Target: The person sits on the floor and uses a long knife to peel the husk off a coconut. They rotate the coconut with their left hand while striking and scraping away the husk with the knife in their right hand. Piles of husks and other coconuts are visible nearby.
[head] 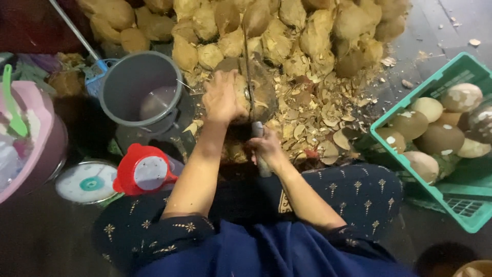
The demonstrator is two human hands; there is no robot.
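— What takes up most of the floor around the person?

— A heap of rough, fibrous brown coconuts [287, 31] fills the far edge, piled against each other. Below it, a spread of pale, curled shell chips [323, 118] litters the dark floor [46, 241] up to the person's knees.

— And to the sides?

— At the right edge sits a green plastic crate [464, 208] with a slotted wall, holding peeled coconuts [435, 136], smooth and round, brown with pale patches. On the left, a round grey bucket [141, 87] stands just beside the working spot, with a pink basin [36, 138] at the left edge. Nearer the person lie a red plastic scale [144, 172] and a flat white round dial [87, 182].

— What do the hands hold?

— The left hand [221, 98] is spread and pressed over a coconut [246, 95], which rests on the floor between the bucket and the chips, right in front of the knees. The right hand [266, 149] is closed around the handle of a long, thin dark blade [248, 61], which stands nearly upright against the coconut, beside the left hand's fingers.

— Anything crowding it?

— The heap behind touches the working spot, and the chips lie thick on its right.
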